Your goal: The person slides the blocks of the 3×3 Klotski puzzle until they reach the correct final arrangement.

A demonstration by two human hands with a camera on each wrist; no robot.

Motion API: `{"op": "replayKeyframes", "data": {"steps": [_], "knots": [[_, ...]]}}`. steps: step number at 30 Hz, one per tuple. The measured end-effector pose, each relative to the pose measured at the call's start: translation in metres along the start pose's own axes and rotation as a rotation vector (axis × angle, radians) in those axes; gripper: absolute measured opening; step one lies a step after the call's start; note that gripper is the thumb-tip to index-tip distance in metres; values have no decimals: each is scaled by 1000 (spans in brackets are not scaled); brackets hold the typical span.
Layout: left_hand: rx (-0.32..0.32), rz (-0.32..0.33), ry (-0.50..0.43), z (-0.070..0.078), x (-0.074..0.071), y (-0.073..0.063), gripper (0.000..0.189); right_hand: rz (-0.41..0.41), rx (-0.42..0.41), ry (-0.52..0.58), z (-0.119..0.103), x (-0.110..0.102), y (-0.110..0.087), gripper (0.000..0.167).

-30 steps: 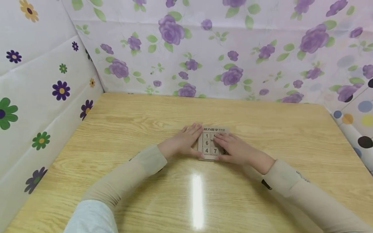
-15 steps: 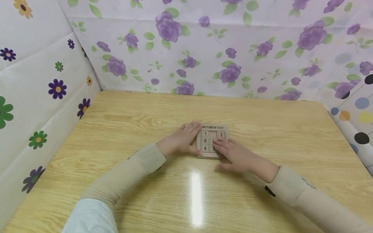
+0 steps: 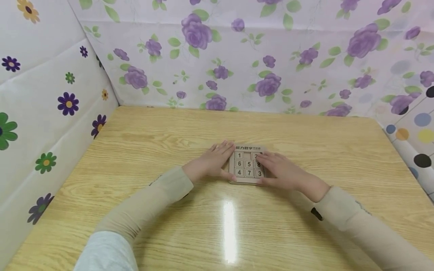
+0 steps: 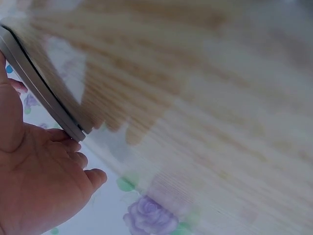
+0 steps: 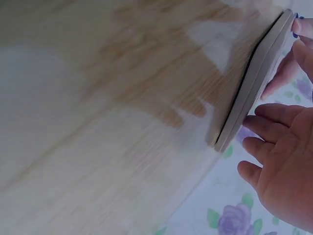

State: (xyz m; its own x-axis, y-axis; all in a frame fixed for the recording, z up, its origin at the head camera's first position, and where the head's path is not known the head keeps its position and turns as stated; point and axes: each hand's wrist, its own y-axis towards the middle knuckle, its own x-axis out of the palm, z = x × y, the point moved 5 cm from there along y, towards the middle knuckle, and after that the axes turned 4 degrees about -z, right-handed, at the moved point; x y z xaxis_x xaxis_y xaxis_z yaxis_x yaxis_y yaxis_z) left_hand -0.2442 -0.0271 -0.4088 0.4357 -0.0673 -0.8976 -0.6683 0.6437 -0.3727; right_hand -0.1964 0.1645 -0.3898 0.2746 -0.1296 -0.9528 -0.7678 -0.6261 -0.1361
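A number sliding puzzle [image 3: 249, 163] lies flat on the table in the head view, its printed heading along the far edge. Its rows read 1, gap, 2, then 6, 5, 8, then 4, 7, 3. My left hand [image 3: 211, 163] rests against the puzzle's left side, fingers straight toward the far corner and thumb at the near corner. With its fingertips, my right hand [image 3: 283, 171] touches the 2 tile [image 3: 255, 156]; its thumb lies by the near right corner. Both wrist views catch only the puzzle's thin side, beside the left hand [image 4: 44, 181] and right hand [image 5: 288, 147].
The wooden table [image 3: 169, 124] carries a bright light reflection [image 3: 229, 229] in front of the puzzle. Behind it hangs a purple-flowered cloth [image 3: 203, 56], with another flowered cloth [image 3: 40, 120] on the left and a dotted one [image 3: 420, 131] on the right.
The 5 tile has moved down from the top row to the centre, leaving a gap above it. My right fingertips have gone from the 5 tile to the 2 tile, which sits slightly further left.
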Motion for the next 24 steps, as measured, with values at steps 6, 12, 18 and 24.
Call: {"op": "replayKeyframes", "data": {"steps": [6, 12, 18, 24], "knots": [[-4, 0, -6, 0, -1, -1, 115, -7, -39, 5, -9, 2, 10, 75], [3, 6, -16, 2, -3, -1, 114, -21, -41, 8, -8, 5, 12, 76], [7, 1, -24, 2, -2, 1, 116, -21, -41, 3, -5, 1, -3, 72], [6, 1, -48, 2, -3, -1, 116, -38, -36, 6, -7, 0, -23, 68]]}}
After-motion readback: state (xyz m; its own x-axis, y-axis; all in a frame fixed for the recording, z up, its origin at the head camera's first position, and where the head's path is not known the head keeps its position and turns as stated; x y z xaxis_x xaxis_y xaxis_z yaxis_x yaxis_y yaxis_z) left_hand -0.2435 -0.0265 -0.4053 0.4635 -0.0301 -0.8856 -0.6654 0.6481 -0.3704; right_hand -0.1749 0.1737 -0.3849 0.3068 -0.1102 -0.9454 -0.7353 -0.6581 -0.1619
